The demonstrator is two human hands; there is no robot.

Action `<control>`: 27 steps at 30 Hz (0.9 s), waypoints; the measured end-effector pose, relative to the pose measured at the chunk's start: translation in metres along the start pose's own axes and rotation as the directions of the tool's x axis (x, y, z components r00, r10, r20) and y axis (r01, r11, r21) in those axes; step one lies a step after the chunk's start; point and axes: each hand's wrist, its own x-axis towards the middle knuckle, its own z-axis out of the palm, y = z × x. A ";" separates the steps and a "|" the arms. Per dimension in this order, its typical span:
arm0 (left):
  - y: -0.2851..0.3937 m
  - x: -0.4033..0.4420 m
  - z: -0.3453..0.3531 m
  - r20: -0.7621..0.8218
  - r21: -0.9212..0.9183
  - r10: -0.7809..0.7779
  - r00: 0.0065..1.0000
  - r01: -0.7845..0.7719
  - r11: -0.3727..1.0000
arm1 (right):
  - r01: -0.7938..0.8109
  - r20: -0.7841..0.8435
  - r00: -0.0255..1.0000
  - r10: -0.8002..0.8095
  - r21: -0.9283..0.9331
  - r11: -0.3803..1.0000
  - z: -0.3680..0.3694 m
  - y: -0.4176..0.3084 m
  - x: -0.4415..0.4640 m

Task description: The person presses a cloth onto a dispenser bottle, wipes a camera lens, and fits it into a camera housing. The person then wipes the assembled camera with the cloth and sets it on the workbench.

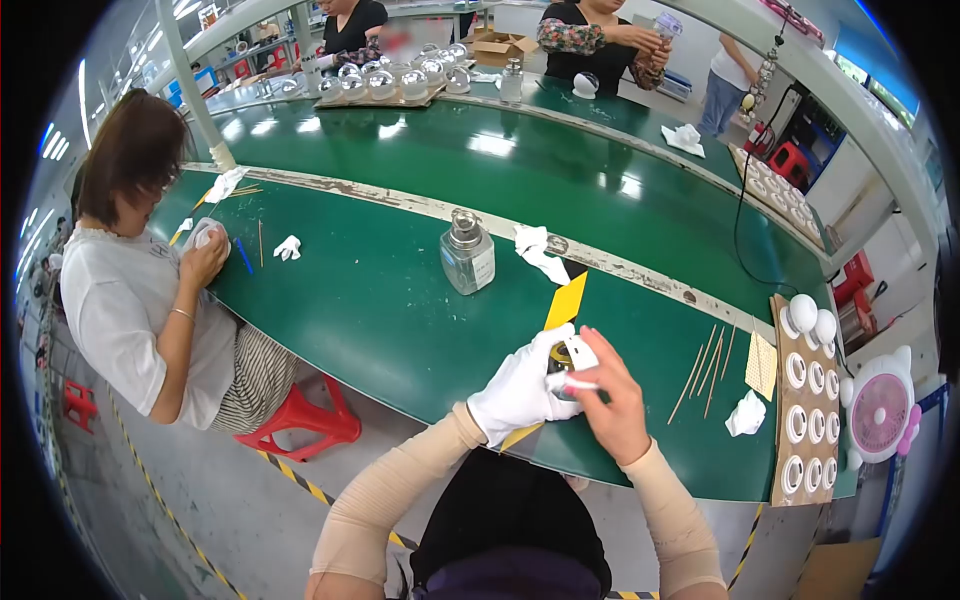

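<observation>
In a white glove, my left hand (520, 392) is closed around a small white part (581, 352) with a dark and yellow middle, just above the table's near edge. My bare right hand (618, 405) meets it from the right, with a crumpled white wipe (568, 383) pinched in its fingers against the part. Fingers cover much of the part, so its full shape is hidden. Beyond my hands stands a clear bottle with a metal top (468, 258). A white cloth (540, 252) lies to the bottle's right, near yellow-black tape (567, 302).
Thin wooden sticks (712, 368), a crumpled wipe (746, 413) and a yellow pad (761, 366) lie on my right. Past them is a board of white rings (809, 420) and a pink fan (881, 415). A co-worker (140, 290) sits on the left. A cable (738, 215) hangs down.
</observation>
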 end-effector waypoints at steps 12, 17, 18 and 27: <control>-0.009 -0.006 0.010 -0.120 0.380 0.150 0.981 -0.094 0.920 | -0.177 0.048 0.984 0.171 0.168 0.970 -0.001 0.000 0.006; -0.012 -0.005 0.008 -0.084 0.378 0.103 0.991 -0.064 0.924 | 0.219 0.062 0.976 -0.210 -0.298 0.929 0.001 -0.012 0.007; -0.012 -0.005 0.010 -0.082 0.378 0.110 0.991 -0.071 0.923 | 0.214 0.069 0.977 -0.203 -0.291 0.933 0.006 -0.012 0.010; -0.014 -0.005 0.016 -0.160 0.419 0.206 0.965 -0.123 0.900 | -0.526 -0.060 0.768 0.637 0.507 0.683 -0.008 0.050 0.020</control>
